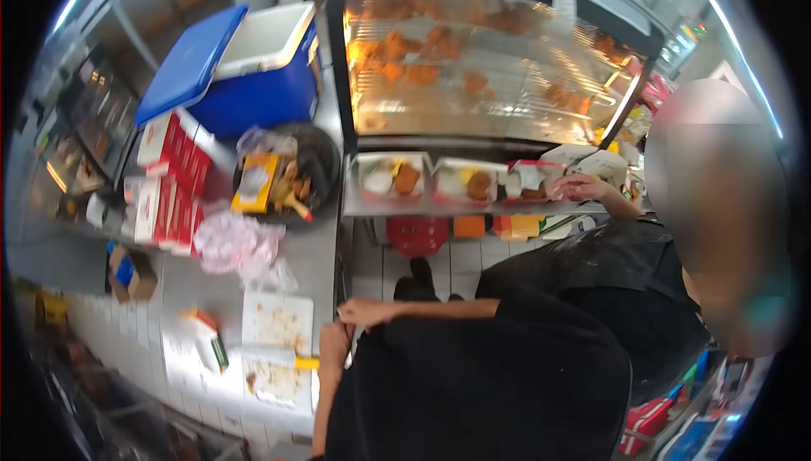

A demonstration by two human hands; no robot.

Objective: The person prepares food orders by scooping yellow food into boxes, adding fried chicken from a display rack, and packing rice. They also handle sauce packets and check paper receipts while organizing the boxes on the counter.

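Observation:
My left hand [335, 342] and my right hand [363, 311] meet at the counter's edge, in front of my black shirt. Both look closed, fingers bent in close to each other; what they hold, if anything, is too small to make out. Right beside them on the metal counter lies a stained white cutting board [279, 322]. Across it rests a knife with a yellow handle [307, 363], its grip pointing toward my left wrist. Farther left lies a small orange, white and green carton [208, 341].
A co-worker's hand [579, 188] reaches over open meal boxes [394, 181] of fried chicken on a ledge. Behind stands a heated display case [342, 64]. A blue cooler [270, 94], red-and-white boxes [169, 212], a pink plastic bag [241, 244] and a round black tray [321, 165] occupy the counter.

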